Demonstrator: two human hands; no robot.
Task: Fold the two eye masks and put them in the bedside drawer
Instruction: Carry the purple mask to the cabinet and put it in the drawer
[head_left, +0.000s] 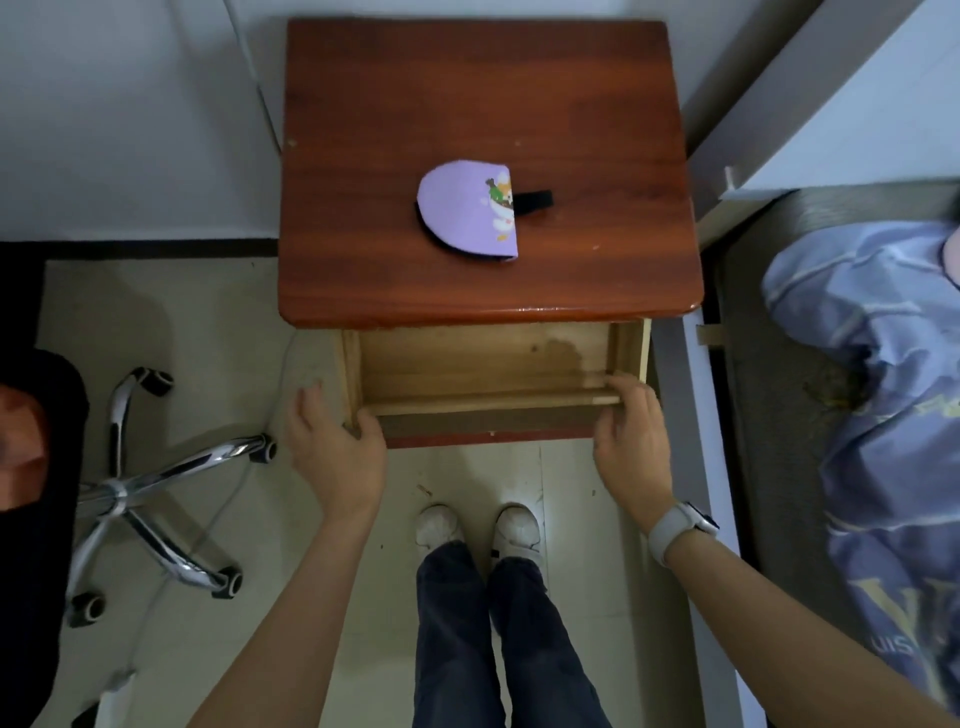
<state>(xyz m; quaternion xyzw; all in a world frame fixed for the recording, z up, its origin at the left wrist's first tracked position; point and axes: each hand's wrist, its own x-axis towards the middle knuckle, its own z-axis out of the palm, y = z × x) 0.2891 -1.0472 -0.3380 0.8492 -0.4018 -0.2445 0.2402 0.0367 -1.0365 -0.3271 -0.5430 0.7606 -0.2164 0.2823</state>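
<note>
Drawer (483, 364) stands open and looks bare, left hand (337, 447) and right hand (631, 441) each curled in a grip on its front corners. Purple eye mask (470, 215) lies folded on the worktop (415, 93), strap (535, 200) trailing; perhaps the second sits beneath. Soft, light: pinch the fold. Office chair (166, 483) crowds the left, bed (857, 415) the right.

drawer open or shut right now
Open. The drawer is pulled out below the tabletop, its bare wooden bottom showing, with both hands on its front corners.
</note>
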